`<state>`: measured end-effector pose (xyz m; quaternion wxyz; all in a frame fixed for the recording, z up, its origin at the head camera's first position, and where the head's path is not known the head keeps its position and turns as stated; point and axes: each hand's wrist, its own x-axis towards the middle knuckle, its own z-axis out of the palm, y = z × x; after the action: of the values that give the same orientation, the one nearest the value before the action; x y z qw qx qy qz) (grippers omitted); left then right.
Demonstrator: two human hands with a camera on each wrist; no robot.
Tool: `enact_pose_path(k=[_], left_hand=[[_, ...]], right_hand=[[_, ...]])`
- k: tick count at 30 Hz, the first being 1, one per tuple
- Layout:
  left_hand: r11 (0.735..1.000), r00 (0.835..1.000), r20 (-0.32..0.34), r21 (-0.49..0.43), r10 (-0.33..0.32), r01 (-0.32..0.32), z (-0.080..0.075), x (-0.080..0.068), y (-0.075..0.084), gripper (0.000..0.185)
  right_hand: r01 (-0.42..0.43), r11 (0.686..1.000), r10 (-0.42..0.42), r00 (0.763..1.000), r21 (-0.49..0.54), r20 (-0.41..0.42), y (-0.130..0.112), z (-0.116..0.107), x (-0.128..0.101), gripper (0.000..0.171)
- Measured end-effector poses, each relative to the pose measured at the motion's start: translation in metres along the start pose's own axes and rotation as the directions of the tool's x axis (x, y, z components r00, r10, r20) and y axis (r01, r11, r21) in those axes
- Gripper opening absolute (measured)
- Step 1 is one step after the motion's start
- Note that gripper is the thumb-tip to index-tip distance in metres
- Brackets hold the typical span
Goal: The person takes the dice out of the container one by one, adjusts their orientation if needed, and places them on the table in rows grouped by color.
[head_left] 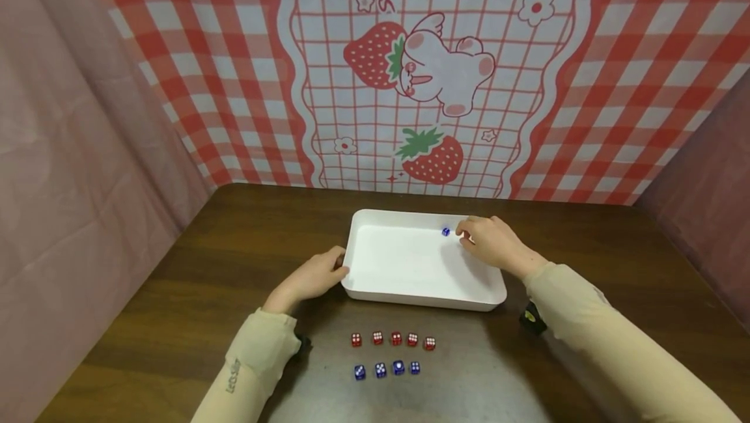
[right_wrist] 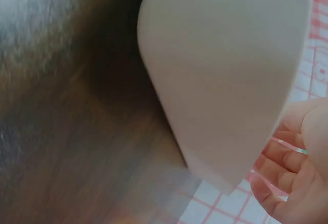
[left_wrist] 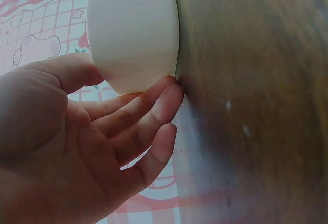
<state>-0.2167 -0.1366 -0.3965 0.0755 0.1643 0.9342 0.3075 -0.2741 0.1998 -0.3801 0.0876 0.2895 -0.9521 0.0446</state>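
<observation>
A white rectangular tray [head_left: 422, 299] sits on the table. At its left end my left hand [head_left: 313, 275] holds the wall; in the left wrist view the thumb is at the rim and the fingertips touch the outer side low down. My right hand [head_left: 493, 241] is over the tray's back right part, fingers loosely bent, with nothing visible in them. A blue die [head_left: 446, 231] is inside the tray by the back wall, just left of those fingertips. In the right wrist view the tray's wall [right_wrist: 220, 70] hides part of the right hand [right_wrist: 292, 167].
In front of the tray, a row of several red dice [head_left: 396, 338] lies above a row of several blue dice [head_left: 381, 369]. The brown wooden table [head_left: 263, 228] meets a strawberry-patterned cloth [head_left: 433, 159] behind. Pink curtains [head_left: 88, 182] hang at the sides.
</observation>
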Motion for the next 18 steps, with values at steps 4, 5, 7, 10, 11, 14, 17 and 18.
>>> enact_pose_path(k=[4,5,7,10,11,14,17,18], left_hand=[[1.000,1.000,-0.001,0.001,0.000,0.000,0.000,0.000,0.000,0.029],[1.000,1.000,-0.001,0.001,0.000,0.000,0.000,0.001,0.000,0.029],[1.000,1.000,0.004,-0.002,-0.001,0.001,0.000,0.001,0.000,0.029],[1.000,1.000,0.010,-0.007,-0.001,0.001,0.001,0.001,0.000,0.029],[1.000,1.000,0.010,-0.007,-0.002,0.002,0.001,0.001,-0.001,0.029],[1.000,1.000,0.007,-0.007,-0.002,0.002,0.001,0.000,-0.001,0.028],[1.000,1.000,0.008,-0.010,-0.002,0.002,0.001,0.000,-0.001,0.029],[1.000,1.000,0.009,-0.011,-0.001,0.001,0.001,0.000,-0.001,0.029]], right_hand=[[-0.041,0.999,0.039,0.998,0.028,0.054,0.005,0.002,0.003,0.021],[-0.046,0.998,0.043,0.997,0.039,0.064,0.006,0.003,0.003,0.023],[-0.052,0.997,0.047,0.996,0.065,0.080,0.007,0.005,0.005,0.026],[-0.052,0.995,0.043,0.994,0.085,0.101,0.007,0.009,0.009,0.029],[-0.054,0.994,0.044,0.993,0.090,0.110,0.006,0.011,0.010,0.030],[-0.051,0.995,0.040,0.991,0.090,0.125,0.005,0.017,0.015,0.032],[-0.014,0.998,0.008,0.994,0.057,0.108,0.003,0.023,0.020,0.031],[0.004,0.999,-0.008,0.995,0.043,0.098,0.003,0.025,0.020,0.031]])
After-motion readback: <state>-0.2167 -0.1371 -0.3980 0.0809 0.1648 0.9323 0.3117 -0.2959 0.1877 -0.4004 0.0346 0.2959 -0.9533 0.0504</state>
